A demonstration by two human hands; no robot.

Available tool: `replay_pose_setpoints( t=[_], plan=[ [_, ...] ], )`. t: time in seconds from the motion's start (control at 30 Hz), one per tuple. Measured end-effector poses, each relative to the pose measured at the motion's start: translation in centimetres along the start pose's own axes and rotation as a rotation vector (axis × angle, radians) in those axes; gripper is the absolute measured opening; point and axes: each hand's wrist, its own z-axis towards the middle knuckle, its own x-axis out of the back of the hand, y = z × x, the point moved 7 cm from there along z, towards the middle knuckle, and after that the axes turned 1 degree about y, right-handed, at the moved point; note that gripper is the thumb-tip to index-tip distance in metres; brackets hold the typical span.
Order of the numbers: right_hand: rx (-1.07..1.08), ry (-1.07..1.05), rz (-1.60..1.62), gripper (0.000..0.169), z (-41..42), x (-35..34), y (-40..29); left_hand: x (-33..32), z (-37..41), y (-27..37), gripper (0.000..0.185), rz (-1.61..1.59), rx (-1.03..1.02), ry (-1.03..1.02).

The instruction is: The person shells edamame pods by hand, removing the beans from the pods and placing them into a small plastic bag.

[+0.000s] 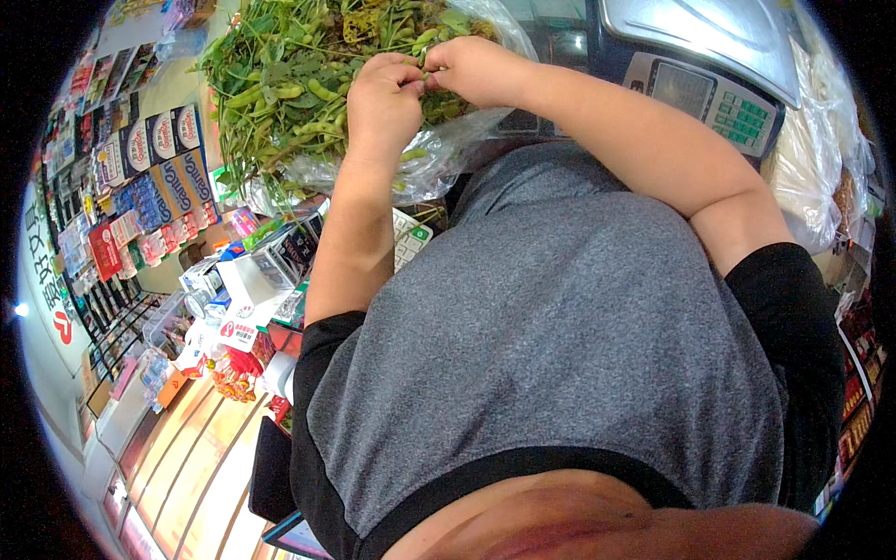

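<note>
My left hand (385,101) and my right hand (476,73) meet at their fingertips over a large heap of green soybean plants (280,91). Thumbs and fingers of both pinch a small green piece (423,64), which looks like a pod or stem; the fingers hide most of it. Fuzzy green pods, leaves and thin stems make up the heap, with some yellowed leaves near its top. Beneath and beside it is a clear plastic bag (437,157), its crumpled edge spread below my hands. Another pod (424,38) shows just above my right fingers.
An electronic scale (742,112) with a metal pan (707,31) stands at the upper right, beside clear plastic bags (805,154). Packaged goods (164,161) hang on a rack at the left. Small boxes (280,255) and a calculator or keypad (409,238) lie near my left forearm.
</note>
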Motion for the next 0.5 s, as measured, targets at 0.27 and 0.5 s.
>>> replay_pose_setpoints(
  t=[0.27,0.5],
  plan=[
    [-0.021,0.169,-0.157,0.021,0.4,0.7,-1.1,1.0,0.7,-0.3,0.010,-0.034,0.108,-0.055],
    [-0.451,0.128,0.880,0.019,-0.7,1.5,-0.9,2.7,0.3,-0.7,0.009,-0.142,0.166,-0.008]
  ],
)
